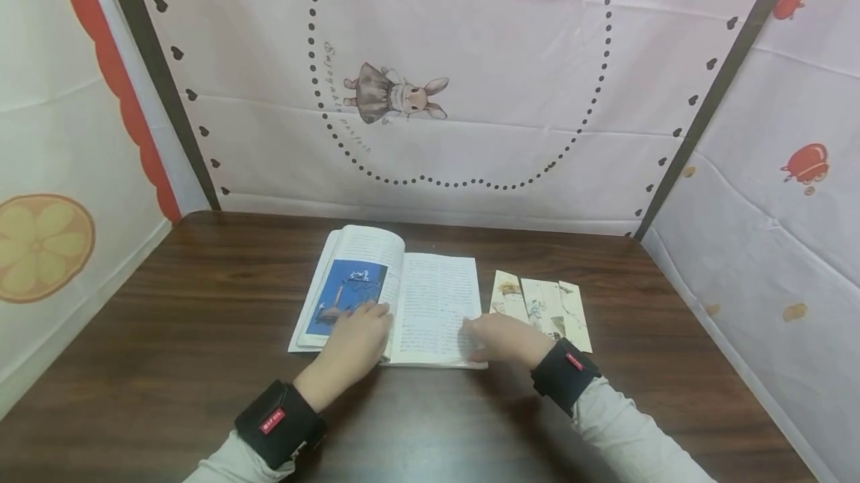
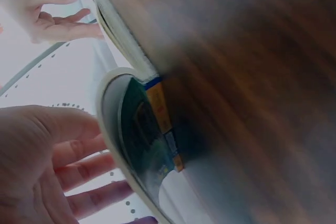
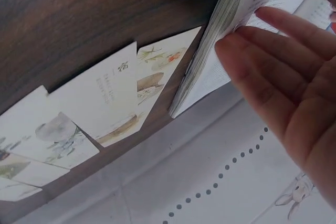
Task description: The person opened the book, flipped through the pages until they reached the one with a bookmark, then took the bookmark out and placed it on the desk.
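Note:
An open book (image 1: 437, 296) lies on the brown table, with a blue picture (image 1: 343, 293) on its left page and printed text on the right one. My left hand (image 1: 356, 341) rests on the left page near the spine. In the left wrist view its fingers (image 2: 86, 169) stretch along the curved leaves. At the right page's outer edge is my right hand (image 1: 507, 339). The right wrist view shows its fingers (image 3: 262, 56) extended, with the tips touching the page. Illustrated paper cards (image 1: 544, 307) lie right of the book, partly behind the right hand.
The dark wood table (image 1: 201, 304) extends around the book. A white cloth (image 1: 470, 42) with a rabbit drawing and dotted line hangs behind it. Printed cloth panels (image 1: 779, 192) stand at both sides. Black bands (image 1: 278, 423) wrap both wrists.

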A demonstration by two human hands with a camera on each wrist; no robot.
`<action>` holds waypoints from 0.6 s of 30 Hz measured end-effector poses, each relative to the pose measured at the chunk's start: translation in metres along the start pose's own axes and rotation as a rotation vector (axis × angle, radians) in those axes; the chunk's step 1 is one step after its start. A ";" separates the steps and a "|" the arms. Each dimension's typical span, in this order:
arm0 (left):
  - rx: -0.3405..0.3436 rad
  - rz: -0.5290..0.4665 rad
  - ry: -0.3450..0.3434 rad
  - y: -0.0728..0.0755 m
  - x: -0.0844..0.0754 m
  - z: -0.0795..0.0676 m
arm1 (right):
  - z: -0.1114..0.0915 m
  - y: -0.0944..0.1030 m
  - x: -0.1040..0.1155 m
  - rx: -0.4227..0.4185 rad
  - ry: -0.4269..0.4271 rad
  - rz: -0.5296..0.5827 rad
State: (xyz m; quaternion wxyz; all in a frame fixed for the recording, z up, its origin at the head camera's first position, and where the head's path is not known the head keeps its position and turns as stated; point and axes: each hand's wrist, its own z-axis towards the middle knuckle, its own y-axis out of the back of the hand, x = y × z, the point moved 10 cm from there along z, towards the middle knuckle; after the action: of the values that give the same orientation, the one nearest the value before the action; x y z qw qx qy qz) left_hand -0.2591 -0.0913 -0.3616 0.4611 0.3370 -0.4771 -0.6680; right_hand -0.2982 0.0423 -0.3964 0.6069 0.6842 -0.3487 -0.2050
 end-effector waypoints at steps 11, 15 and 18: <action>0.017 0.025 0.014 -0.004 -0.005 0.005 | -0.003 0.023 0.021 -0.259 0.137 -0.422; 0.003 0.025 0.006 -0.003 -0.006 0.006 | -0.010 0.046 0.033 -0.438 0.186 -0.439; 0.025 0.010 0.015 -0.003 -0.006 0.006 | -0.018 0.062 0.041 -0.557 0.229 -0.410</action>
State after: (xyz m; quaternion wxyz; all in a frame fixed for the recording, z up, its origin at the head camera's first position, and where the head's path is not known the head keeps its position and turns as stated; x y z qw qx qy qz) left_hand -0.2630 -0.0837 -0.3626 0.4639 0.3450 -0.4837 -0.6571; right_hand -0.2718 0.0239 -0.3270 0.7515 0.5669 -0.0648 -0.3313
